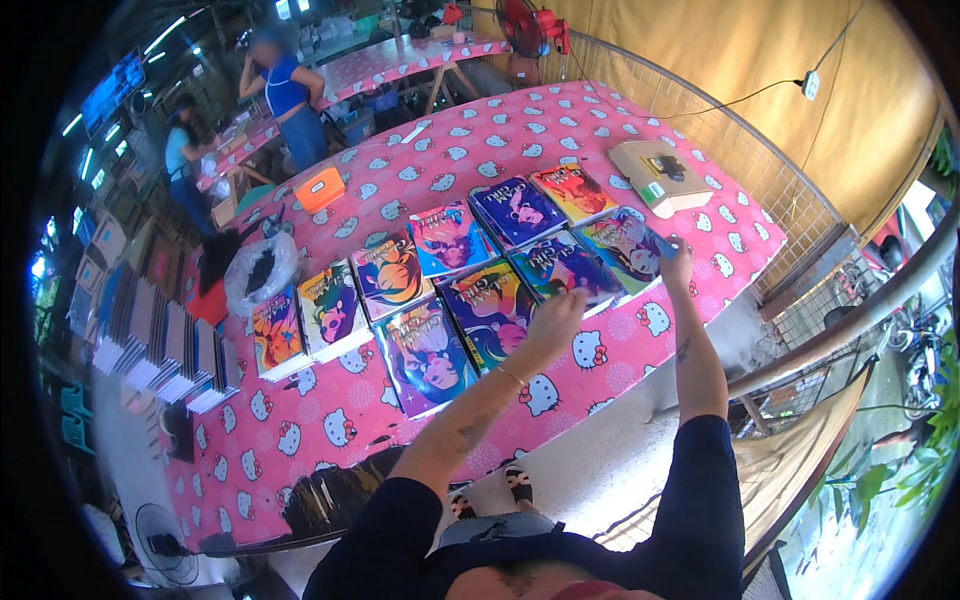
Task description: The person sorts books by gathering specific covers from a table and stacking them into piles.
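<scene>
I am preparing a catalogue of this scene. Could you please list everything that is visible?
table: one, pink cloth with white cat-face print, centre
books: about ten, bright multicoloured covers, two rows on the table
orange box: one, far left part of the table
cardboard box: one, tan, far right corner
plastic bag: one, clear with dark contents, left of the books
red fan: one, at the top
two people: standing at a far table, upper left
left hand: over the near row of books
right hand: holding a small dark object, grip unclear
</scene>
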Motion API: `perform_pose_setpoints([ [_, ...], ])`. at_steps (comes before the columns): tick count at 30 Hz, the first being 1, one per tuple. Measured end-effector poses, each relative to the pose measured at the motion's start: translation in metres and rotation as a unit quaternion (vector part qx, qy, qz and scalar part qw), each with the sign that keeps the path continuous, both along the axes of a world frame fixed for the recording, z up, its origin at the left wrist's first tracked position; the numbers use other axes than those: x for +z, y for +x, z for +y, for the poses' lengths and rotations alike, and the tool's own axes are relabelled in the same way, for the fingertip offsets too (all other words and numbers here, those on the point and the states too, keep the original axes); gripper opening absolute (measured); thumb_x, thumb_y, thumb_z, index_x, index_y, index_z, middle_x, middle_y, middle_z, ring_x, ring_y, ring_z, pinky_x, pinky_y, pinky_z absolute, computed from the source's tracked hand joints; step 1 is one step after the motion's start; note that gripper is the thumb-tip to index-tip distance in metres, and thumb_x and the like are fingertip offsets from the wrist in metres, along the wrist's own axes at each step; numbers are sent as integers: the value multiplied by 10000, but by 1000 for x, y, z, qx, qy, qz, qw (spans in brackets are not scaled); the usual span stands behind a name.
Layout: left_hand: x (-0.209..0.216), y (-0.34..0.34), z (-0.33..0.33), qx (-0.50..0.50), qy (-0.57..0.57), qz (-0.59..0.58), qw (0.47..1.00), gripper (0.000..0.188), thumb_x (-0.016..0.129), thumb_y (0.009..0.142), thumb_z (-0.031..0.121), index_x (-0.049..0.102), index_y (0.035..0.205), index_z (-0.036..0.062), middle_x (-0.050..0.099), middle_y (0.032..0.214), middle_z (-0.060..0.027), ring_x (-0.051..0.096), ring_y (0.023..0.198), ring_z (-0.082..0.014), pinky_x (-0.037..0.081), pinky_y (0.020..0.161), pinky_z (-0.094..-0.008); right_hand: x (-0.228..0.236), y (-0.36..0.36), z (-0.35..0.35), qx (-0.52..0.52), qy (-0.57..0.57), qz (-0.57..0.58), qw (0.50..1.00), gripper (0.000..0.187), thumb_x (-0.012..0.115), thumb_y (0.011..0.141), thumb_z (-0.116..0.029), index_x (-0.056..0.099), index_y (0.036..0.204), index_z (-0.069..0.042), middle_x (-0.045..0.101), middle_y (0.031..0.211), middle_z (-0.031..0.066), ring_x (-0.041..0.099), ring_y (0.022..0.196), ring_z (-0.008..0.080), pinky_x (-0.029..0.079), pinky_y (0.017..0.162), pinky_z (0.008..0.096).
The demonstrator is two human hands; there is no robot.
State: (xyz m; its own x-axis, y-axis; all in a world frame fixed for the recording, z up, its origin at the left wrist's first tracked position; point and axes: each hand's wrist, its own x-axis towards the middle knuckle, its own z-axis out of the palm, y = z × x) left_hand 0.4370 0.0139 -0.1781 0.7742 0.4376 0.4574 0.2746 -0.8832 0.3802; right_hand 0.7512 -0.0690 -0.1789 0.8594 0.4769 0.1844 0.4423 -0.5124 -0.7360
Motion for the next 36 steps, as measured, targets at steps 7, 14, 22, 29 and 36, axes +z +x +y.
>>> perform_pose_setpoints([
  [7, 162, -232, 25, 50, -133, -375, 916, 234, 534, 950, 167, 650, 1107, 37, 669, 1010, -77, 623, 837, -158, 468, 693, -232, 116, -210, -22, 281, 282, 200, 895, 757, 493, 729, 70, 366, 1462, -68, 556, 1226, 105, 591, 864, 164, 488, 778, 257],
  [14, 178, -371, -9, 292, -208, -247, 900, 209, 721, 857, 184, 629, 789, 10, 579, 606, 5, 548, 563, -57, 411, 488, -234, 20, -460, -6, 558, 187, 239, 773, 825, 734, 738, -24, 358, 1466, -124, 477, 1146, 115, 544, 897, 203, 516, 736, 317],
  [22, -46, -339, -6, 465, -47, -123, 876, 458, 683, 841, 434, 629, 1030, 20, 699, 840, -154, 673, 688, -322, 516, 607, -426, -2, -430, -20, 597, -88, 125, 788, 715, 671, 803, -145, 360, 1444, -86, 486, 1371, 154, 520, 1202, 329, 421, 992, 410],
  [29, -2, -376, -24, 484, -159, -148, 848, 261, 718, 796, 228, 695, 986, 51, 653, 698, -167, 676, 621, -266, 525, 564, -383, 21, -296, -9, 466, -62, -249, 847, 452, 608, 771, 1, 589, 1222, -22, 592, 1265, 159, 541, 1202, 341, 418, 1011, 479],
  [36, 189, -525, -47, 413, 39, -485, 769, 209, 493, 818, 28, 588, 1004, 20, 570, 748, -35, 572, 636, -115, 480, 615, -247, 50, -510, -35, 639, 176, -225, 714, 436, 634, 775, -83, 596, 1208, -42, 597, 1249, 144, 555, 1186, 297, 445, 975, 439],
])
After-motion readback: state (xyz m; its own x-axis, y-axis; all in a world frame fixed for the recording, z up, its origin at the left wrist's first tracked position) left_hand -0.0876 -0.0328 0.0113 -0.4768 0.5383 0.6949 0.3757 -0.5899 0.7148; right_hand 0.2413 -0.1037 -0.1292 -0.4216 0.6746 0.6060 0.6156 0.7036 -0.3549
